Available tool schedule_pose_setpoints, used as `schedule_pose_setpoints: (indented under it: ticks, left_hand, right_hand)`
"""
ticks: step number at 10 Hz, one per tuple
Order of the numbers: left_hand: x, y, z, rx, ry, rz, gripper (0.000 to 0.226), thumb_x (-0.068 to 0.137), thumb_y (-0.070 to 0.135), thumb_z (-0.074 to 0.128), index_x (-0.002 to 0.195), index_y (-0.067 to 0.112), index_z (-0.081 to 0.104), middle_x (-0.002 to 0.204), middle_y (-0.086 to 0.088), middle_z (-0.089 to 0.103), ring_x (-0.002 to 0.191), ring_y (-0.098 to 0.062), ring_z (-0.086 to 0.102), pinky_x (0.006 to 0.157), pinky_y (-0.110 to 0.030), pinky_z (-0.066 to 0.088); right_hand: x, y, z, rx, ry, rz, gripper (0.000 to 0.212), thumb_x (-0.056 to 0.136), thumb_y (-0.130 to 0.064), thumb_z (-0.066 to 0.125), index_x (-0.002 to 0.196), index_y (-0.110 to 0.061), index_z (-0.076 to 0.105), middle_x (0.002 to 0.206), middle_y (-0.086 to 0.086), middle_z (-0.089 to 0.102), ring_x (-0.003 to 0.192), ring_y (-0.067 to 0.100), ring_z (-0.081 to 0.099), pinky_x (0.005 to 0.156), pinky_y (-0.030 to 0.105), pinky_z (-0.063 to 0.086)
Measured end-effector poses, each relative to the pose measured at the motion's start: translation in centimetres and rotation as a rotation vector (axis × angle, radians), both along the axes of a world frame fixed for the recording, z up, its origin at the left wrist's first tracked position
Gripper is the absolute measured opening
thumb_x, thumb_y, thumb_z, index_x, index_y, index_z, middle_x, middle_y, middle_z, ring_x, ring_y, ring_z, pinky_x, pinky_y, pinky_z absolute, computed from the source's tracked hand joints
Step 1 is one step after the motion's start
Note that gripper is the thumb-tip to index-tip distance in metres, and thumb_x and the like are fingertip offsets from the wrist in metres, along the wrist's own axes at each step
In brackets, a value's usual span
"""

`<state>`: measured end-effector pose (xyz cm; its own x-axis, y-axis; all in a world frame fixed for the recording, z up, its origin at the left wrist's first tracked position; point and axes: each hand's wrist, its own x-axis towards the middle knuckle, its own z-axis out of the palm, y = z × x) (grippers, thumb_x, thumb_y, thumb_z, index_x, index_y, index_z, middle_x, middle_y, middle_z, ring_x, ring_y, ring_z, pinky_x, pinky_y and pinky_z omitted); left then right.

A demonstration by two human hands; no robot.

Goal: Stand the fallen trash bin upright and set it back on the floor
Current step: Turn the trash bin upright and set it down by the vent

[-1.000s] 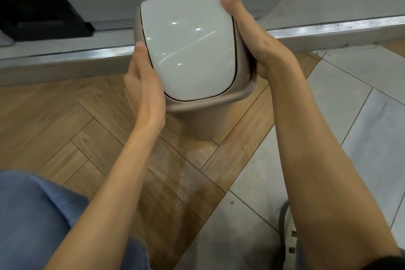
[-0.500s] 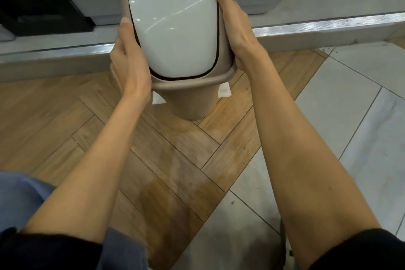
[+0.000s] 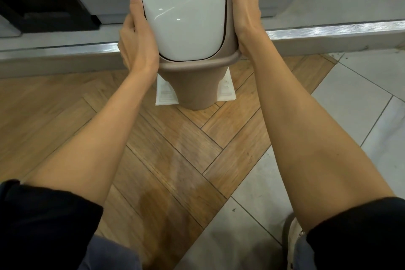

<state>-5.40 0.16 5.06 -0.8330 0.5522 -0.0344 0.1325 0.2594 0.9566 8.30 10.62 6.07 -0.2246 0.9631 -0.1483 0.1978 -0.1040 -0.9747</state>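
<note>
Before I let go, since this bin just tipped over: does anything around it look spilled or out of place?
Yes. White paper sheets lie flat on the wood floor, showing on both sides of the bin base, seemingly under it. Nothing else looks spilled; the white lid sits closed and even.

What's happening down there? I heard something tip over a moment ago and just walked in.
A person is holding a small beige trash bin with a white swing lid, left hand and right hand pressed on either side of its rim. The bin is upright, lid on top, its base at or just above the wooden floor near a metal threshold strip. White paper shows behind its base. Both hands grip it.
</note>
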Motion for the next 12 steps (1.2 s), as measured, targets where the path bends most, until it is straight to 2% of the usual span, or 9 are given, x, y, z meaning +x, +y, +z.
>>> schedule_pose_setpoints:
  ticks: [1,4,5,7,8,9,10,11,12]
  left_hand:
    - [-0.5,0.6,0.0,-0.003,0.009,-0.01,0.045,0.097,0.055,0.033,0.066,0.028,0.052,0.074,0.012,0.061,0.074,-0.006,0.057,0.071,-0.024,0.041]
    - [-1.2,1.2,-0.4,0.004,0.025,0.003,0.047,0.091,0.063,0.034,0.064,0.032,0.056,0.079,0.009,0.068,0.085,-0.013,0.064,0.082,-0.032,0.049]
    - [-1.2,1.1,-0.5,0.021,0.014,0.009,0.047,0.092,0.06,0.036,0.058,0.032,0.051,0.072,0.011,0.062,0.077,-0.012,0.06,0.075,-0.03,0.047]
    - [-0.8,1.0,-0.3,0.025,0.032,-0.011,0.044,0.098,0.055,0.033,0.069,0.029,0.054,0.073,0.013,0.061,0.07,0.0,0.057,0.064,-0.017,0.041]
    - [-0.8,0.9,-0.3,0.032,0.034,-0.001,0.046,0.097,0.057,0.034,0.064,0.031,0.053,0.071,0.012,0.061,0.071,-0.004,0.058,0.067,-0.022,0.043]
    - [-1.0,0.9,-0.7,0.031,0.027,0.007,0.047,0.094,0.061,0.034,0.063,0.032,0.055,0.075,0.011,0.065,0.081,-0.013,0.063,0.079,-0.033,0.049]
    - [-1.1,1.2,-0.4,0.033,0.027,0.019,0.048,0.094,0.062,0.034,0.069,0.031,0.06,0.078,0.011,0.066,0.085,-0.014,0.063,0.08,-0.032,0.049]
    - [-0.8,1.0,-0.3,0.02,0.002,0.02,0.049,0.092,0.064,0.033,0.082,0.03,0.066,0.085,0.012,0.068,0.088,-0.012,0.063,0.081,-0.032,0.048]
    - [-0.9,0.6,1.0,-0.024,-0.004,-0.016,0.045,0.095,0.06,0.031,0.094,0.031,0.066,0.092,0.011,0.067,0.092,-0.01,0.061,0.086,-0.033,0.048]
  right_hand:
    - [-0.5,0.3,0.1,0.004,-0.011,-0.014,0.078,0.071,-0.077,0.042,0.122,-0.024,0.069,0.117,-0.006,0.072,0.117,0.022,0.061,0.107,0.048,0.045]
    - [-0.7,1.3,-0.4,-0.004,0.034,0.012,0.073,0.08,-0.077,0.045,0.128,-0.026,0.065,0.12,-0.006,0.071,0.116,0.019,0.063,0.108,0.045,0.046]
    - [-0.7,1.1,-0.3,-0.005,0.037,0.01,0.078,0.076,-0.081,0.044,0.128,-0.027,0.065,0.12,-0.006,0.071,0.117,0.02,0.063,0.108,0.046,0.046]
    - [-0.8,1.4,-0.5,-0.008,0.042,-0.001,0.091,0.064,-0.088,0.044,0.131,-0.028,0.064,0.124,-0.007,0.07,0.12,0.021,0.062,0.11,0.047,0.045]
    - [-0.8,1.4,-0.5,-0.007,0.044,0.011,0.086,0.071,-0.084,0.045,0.132,-0.026,0.063,0.125,-0.005,0.07,0.118,0.02,0.063,0.109,0.047,0.046]
    - [-0.8,1.6,-0.6,-0.019,0.058,0.019,0.076,0.08,-0.077,0.046,0.133,-0.025,0.062,0.125,-0.004,0.069,0.117,0.018,0.064,0.108,0.045,0.047]
    - [-0.7,2.0,-0.8,-0.041,0.089,0.016,0.076,0.079,-0.077,0.049,0.134,-0.025,0.061,0.124,-0.005,0.069,0.115,0.017,0.065,0.107,0.043,0.049]
    - [-0.7,1.8,-0.5,-0.049,0.088,0.03,0.082,0.079,-0.078,0.05,0.14,-0.024,0.056,0.133,-0.004,0.065,0.122,0.016,0.061,0.11,0.044,0.046]
    - [-0.4,1.9,0.5,-0.097,0.041,0.022,0.102,0.071,-0.083,0.053,0.154,-0.027,0.035,0.155,0.003,0.046,0.142,0.023,0.043,0.118,0.05,0.035]
